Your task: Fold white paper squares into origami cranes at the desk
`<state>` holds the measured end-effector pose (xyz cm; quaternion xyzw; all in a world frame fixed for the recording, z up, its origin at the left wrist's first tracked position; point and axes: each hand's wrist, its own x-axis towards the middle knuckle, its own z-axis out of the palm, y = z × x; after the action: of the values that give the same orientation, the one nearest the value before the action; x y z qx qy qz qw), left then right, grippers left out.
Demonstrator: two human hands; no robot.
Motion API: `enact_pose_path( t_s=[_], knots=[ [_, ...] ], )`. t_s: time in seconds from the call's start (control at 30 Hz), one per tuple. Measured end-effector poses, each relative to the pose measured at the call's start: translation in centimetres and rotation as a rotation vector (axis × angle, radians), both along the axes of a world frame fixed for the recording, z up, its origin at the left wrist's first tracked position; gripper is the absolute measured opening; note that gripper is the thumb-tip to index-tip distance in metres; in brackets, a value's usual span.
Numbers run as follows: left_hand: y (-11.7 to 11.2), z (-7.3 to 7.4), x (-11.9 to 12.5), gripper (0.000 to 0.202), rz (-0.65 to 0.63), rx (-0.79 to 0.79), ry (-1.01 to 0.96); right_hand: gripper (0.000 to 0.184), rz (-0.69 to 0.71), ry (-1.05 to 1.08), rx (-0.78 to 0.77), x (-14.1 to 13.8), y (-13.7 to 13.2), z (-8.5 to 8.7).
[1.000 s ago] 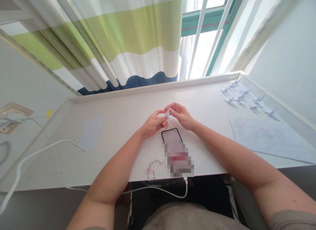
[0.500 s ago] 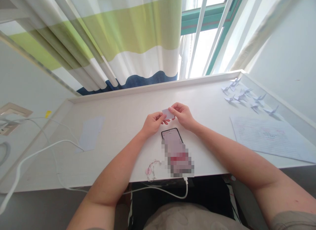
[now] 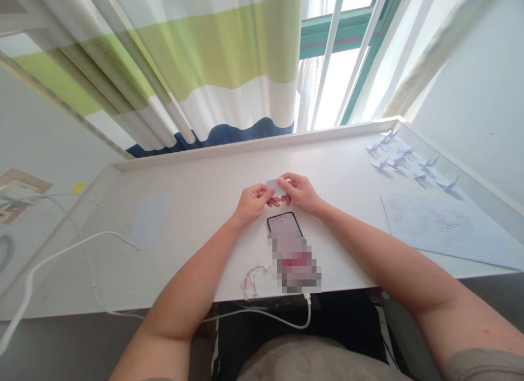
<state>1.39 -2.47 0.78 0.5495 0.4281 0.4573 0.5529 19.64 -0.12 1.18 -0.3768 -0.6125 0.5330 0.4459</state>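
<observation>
A small folded piece of white paper (image 3: 275, 186) is held up between my two hands, above the desk. My left hand (image 3: 252, 202) pinches its left side between thumb and fingers. On its right side, my right hand (image 3: 301, 192) grips it with the thumb on top. The fingers beneath the paper are partly hidden. Just below my hands a phone (image 3: 282, 224) lies on the desk, most of its screen blurred out, with a white charging cable (image 3: 308, 302) plugged into its lower end.
The white desk (image 3: 204, 206) has a raised rim. Several folded paper cranes (image 3: 399, 161) stand at the far right, behind written sheets (image 3: 442, 225). Plain paper (image 3: 149, 221) lies at left near white cables (image 3: 82, 240). A beaded strap (image 3: 249, 283) lies by the front edge.
My right hand has shifted slightly, its thumb and fingers now further left over the paper. The left hand stays nearly where it was, and both still hold the paper.
</observation>
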Motion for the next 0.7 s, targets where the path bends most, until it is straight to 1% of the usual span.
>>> enact_pose_path(
  t_s=[0.07, 0.13, 0.2, 0.37, 0.43, 0.57, 0.7],
  knots=[
    [-0.09, -0.1, 0.25, 0.057, 0.039, 0.012, -0.013, 0.06, 0.017, -0.045, 0.017, -0.07, 0.04, -0.09],
    [-0.27, -0.12, 0.54, 0.057, 0.085, -0.001, -0.03, 0.059, -0.003, -0.082, 0.058, -0.03, 0.11, -0.1],
    [-0.43, -0.06, 0.75, 0.055, 0.073, -0.01, -0.017, 0.058, -0.016, -0.094, 0.095, 0.08, 0.2, -0.03],
    [-0.19, -0.13, 0.58, 0.049, 0.156, 0.091, -0.014, 0.056, 0.058, -0.096, 0.096, 0.27, 0.31, 0.11],
    [0.01, -0.32, 0.42, 0.048, 0.149, 0.082, -0.029, 0.056, 0.059, -0.118, 0.072, 0.24, 0.22, 0.12],
    [0.16, -0.61, 0.36, 0.054, 0.119, 0.016, -0.068, 0.058, 0.016, -0.144, 0.049, 0.09, -0.15, 0.36],
    [0.02, -0.35, 0.38, 0.055, 0.108, 0.015, -0.062, 0.061, -0.002, -0.135, 0.045, 0.03, -0.23, 0.55]
  ],
)
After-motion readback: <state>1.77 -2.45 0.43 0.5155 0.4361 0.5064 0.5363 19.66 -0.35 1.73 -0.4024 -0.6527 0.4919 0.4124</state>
